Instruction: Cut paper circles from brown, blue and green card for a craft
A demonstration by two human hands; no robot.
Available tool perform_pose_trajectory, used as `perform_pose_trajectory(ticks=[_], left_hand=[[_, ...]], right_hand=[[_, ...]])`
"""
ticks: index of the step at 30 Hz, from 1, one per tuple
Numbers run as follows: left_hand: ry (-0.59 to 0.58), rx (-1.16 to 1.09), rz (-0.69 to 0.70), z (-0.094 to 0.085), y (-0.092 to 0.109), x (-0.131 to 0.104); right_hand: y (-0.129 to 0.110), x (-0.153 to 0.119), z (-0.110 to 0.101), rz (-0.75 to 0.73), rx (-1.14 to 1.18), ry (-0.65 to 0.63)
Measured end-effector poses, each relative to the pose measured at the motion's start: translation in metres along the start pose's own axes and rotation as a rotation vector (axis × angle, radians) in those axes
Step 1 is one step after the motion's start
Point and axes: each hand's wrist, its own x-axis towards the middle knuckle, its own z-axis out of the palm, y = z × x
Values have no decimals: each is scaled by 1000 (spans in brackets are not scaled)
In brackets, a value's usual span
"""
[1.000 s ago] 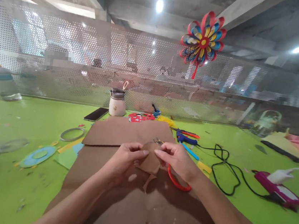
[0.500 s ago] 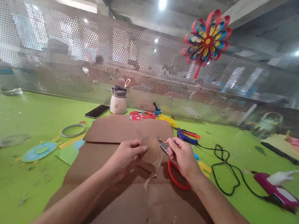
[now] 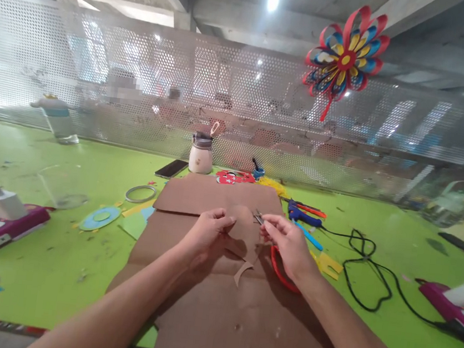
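Observation:
My left hand [image 3: 211, 232] pinches a rounded piece of brown paper [image 3: 243, 224] by its left edge. In my right hand [image 3: 287, 242] is a pair of scissors [image 3: 281, 272] with red handles; their metal blades sit at the right edge of the piece. A thin curved offcut [image 3: 242, 273] hangs or lies just below it, and I cannot tell whether it is still joined. Both hands are above a large folded sheet of brown paper [image 3: 215, 317], whose colour nearly matches the held piece.
Right of the sheet lie a blue glue gun [image 3: 305, 215] with a black cord and yellow cut pieces [image 3: 328, 265]. A phone [image 3: 171, 168] and a white bottle [image 3: 201, 156] stand behind. Purple power strips [image 3: 3, 229] are at both sides. A paper flower [image 3: 346, 60] hangs above.
The view has turned left, so everything appears further right. My left hand keeps its pinch on the paper piece, and the scissors remain at its right edge.

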Motion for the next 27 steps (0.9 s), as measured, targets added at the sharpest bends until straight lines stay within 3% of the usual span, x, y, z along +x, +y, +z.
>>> perform_pose_trajectory(ticks=[11,22,27], left_hand=[[-103,29,-47,3,4,-4],[-111,-207,-138,-3,14,-1],[-139,-72,-100,-2,11,-2]], right_hand=[[-18,-14,8,-10,-133,-132],[-15,-15,3,-39,-203,-156],[-15,-16,3,-29,-227,-149]])
